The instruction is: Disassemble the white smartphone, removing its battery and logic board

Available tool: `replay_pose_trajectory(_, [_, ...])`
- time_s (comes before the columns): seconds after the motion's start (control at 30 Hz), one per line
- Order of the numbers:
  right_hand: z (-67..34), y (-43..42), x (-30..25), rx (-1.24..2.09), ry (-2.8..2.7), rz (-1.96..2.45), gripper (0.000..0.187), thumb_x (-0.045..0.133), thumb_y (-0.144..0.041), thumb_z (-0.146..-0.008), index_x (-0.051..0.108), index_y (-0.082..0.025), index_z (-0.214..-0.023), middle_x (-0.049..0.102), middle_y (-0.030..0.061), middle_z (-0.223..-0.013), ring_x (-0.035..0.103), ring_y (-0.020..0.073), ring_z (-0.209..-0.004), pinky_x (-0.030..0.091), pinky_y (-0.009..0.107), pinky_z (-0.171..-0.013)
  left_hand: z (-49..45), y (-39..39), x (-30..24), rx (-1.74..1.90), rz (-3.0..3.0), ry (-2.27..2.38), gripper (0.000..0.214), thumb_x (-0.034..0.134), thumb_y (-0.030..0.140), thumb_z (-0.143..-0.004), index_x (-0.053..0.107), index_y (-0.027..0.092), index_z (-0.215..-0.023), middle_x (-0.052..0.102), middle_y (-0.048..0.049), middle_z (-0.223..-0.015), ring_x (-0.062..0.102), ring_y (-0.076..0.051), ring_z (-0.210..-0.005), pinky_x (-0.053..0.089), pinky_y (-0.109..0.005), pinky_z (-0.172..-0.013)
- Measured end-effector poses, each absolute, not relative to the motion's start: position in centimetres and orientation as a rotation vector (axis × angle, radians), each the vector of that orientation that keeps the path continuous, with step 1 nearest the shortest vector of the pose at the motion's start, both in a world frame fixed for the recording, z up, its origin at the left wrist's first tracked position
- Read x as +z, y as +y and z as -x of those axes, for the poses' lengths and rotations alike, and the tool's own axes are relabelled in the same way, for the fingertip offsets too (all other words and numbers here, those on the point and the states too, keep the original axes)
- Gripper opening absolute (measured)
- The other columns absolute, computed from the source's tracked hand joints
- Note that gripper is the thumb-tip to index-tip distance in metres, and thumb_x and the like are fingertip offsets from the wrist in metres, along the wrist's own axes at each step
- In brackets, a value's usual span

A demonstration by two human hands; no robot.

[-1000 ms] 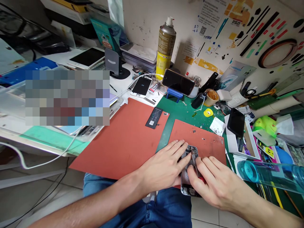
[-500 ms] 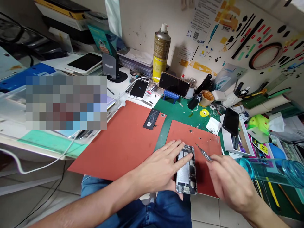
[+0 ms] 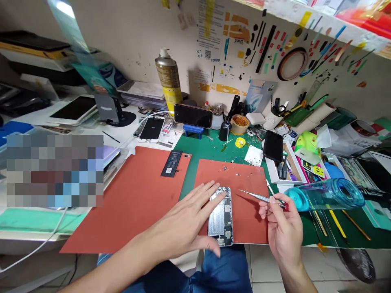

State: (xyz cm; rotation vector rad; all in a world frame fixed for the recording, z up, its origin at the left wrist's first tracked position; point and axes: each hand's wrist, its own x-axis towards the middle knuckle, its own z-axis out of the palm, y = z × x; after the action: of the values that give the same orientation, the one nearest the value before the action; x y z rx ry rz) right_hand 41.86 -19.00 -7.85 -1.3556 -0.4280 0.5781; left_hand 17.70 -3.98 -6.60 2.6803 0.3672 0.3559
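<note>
An opened phone (image 3: 217, 219) lies near the front edge of the red mat (image 3: 244, 219), its inner parts and bare metal tray facing up. Across its left side rests my left hand (image 3: 186, 217), fingers stretched out and the index fingertip at the phone's upper end. My right hand (image 3: 285, 224), turned partly palm up, grips a thin silver precision screwdriver (image 3: 259, 197) with a red end. Its tip points left, clear of the phone. A black phone battery (image 3: 172, 163) lies on the left red mat (image 3: 137, 203). Tiny parts (image 3: 225, 168) are scattered above the phone.
A blue water bottle (image 3: 324, 196) lies on its side right of my right hand. Behind the mats stand a phone on a blue stand (image 3: 193, 129), a spray can (image 3: 168, 79) and a white box (image 3: 285, 162). Brushes (image 3: 336, 221) lie at the right.
My right hand has rolled over to palm up, and the screwdriver now lies flatter with its red end showing. My left thumb has come over the phone's lower edge. The view has shifted right.
</note>
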Motion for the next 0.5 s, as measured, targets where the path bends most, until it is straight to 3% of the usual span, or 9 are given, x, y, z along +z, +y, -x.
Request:
replay_pose_trajectory(0.1, [-41.7,-19.5,-7.2,0.69,-0.255,1.311,0.048,0.095,-0.047,-0.08,0.064,-0.022,-0.107,0.069,-0.0009,-0.068,0.071,0.0188,-0.067,0.056,0.025,-0.059,-19.9,-3.6,-5.2,0.412,-2.483,0.481,0.047,0.049,0.049,-0.114,0.056,0.021,-0.152,0.067,-0.0143,-0.152,0.065,-0.029,-0.139,0.057,-0.046,-0.113])
replay_pose_trajectory(0.17, [-41.6,-19.7,-6.9,0.726,-0.204,1.281,0.05,0.098,-0.047,-0.077,0.064,-0.022,-0.106,0.068,-0.0012,-0.069,0.07,0.0183,-0.068,0.054,0.024,-0.058,-21.8,-3.4,-4.5,0.455,-2.358,0.509,0.029,0.05,0.033,-0.116,0.064,0.022,-0.138,0.075,-0.0089,-0.133,0.072,-0.024,-0.121,0.06,-0.04,-0.103])
replay_pose_trajectory(0.33, [-41.4,-19.9,-6.3,0.789,-0.197,1.244,0.05,0.095,-0.05,-0.079,0.063,-0.022,-0.104,0.072,0.0031,-0.075,0.066,0.0152,-0.064,0.053,0.023,-0.058,-25.3,-3.5,-4.0,0.473,-2.219,0.467,0.012,0.059,0.027,-0.112,0.07,0.021,-0.113,0.078,-0.0019,-0.106,0.073,-0.02,-0.097,0.057,-0.033,-0.087])
replay_pose_trajectory(0.5, [-41.7,-20.1,-7.0,0.773,-0.198,1.222,0.049,0.092,-0.053,-0.082,0.062,-0.021,-0.104,0.074,0.0054,-0.075,0.066,0.0155,-0.061,0.052,0.023,-0.056,-26.2,-3.0,-3.7,0.412,-2.236,0.414,0.022,0.053,0.027,-0.114,0.068,0.02,-0.099,0.074,-0.0004,-0.095,0.069,-0.016,-0.086,0.052,-0.029,-0.079])
